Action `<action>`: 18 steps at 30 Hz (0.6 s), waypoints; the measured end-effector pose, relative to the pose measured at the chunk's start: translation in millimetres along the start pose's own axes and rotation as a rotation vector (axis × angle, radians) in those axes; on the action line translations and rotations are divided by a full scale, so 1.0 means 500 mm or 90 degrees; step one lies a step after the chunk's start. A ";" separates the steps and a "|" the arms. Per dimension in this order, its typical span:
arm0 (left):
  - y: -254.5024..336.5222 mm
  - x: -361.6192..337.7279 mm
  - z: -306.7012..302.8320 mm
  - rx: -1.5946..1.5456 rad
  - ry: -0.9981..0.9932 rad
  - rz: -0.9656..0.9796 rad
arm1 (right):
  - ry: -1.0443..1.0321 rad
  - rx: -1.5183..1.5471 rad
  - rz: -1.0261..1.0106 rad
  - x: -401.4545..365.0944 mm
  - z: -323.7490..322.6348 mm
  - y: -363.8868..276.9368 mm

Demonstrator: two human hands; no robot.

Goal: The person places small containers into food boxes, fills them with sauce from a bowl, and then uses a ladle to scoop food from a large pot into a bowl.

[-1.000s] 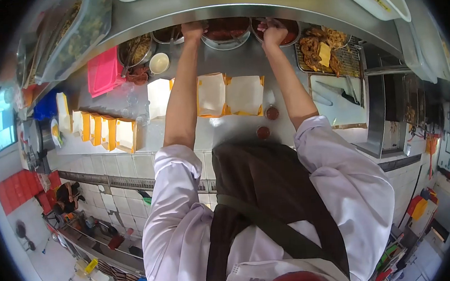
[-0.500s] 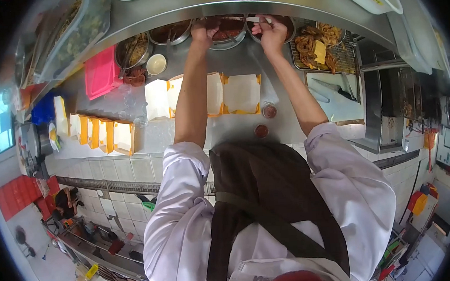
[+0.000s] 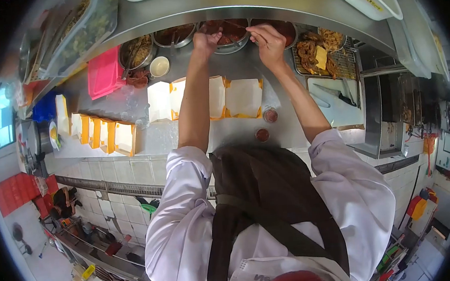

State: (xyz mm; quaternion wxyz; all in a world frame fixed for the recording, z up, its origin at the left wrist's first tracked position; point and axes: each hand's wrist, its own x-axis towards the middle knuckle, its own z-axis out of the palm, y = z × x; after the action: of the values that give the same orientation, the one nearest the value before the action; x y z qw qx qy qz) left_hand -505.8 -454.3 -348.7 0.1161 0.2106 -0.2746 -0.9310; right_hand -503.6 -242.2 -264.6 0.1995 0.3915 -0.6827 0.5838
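Note:
My right hand [image 3: 269, 42] pinches the thin handle of what looks like a spoon [image 3: 239, 26], which reaches left over the middle pot [image 3: 231, 49] of red sauce. My left hand [image 3: 208, 40] is at the left rim of that pot, palm turned up and fingers curled; whatever it may hold cannot be made out. Pots of darker sauce stand on both sides, the left pot [image 3: 184, 41] and the right pot [image 3: 291, 33]. Below my hands lie several open paper boxes [image 3: 244, 98]. Two small cups of red sauce, one upper [image 3: 270, 115] and one lower [image 3: 262, 134], stand near the counter edge.
A steel shelf [image 3: 258, 9] overhangs the pots. At right are a wire rack [image 3: 341, 64] of fried food and a white board [image 3: 331, 114] with a knife [image 3: 330, 91]. Left are a pink container [image 3: 102, 76], a cream cup [image 3: 159, 66] and more paper boxes [image 3: 124, 139].
My right hand has turned and shifted slightly, bringing the spoon from over the right pot to over the middle red-sauce pot. My left hand stays close to the same pot.

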 end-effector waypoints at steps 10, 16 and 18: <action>0.028 -0.024 -0.047 0.002 -0.009 0.030 | 0.181 0.101 0.245 0.010 0.011 0.089; 0.040 -0.032 -0.075 -0.003 0.009 0.057 | 0.065 -0.110 0.127 -0.012 0.100 0.213; 0.041 -0.043 -0.066 0.051 0.032 0.049 | 0.078 -0.014 0.181 -0.018 0.122 0.235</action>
State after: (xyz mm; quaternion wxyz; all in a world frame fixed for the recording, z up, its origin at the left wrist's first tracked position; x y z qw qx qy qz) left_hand -469.6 -479.4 -355.0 0.1499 0.2275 -0.3166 -0.9086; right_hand -577.2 -296.2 -361.0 0.1608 0.2524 -0.7241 0.6214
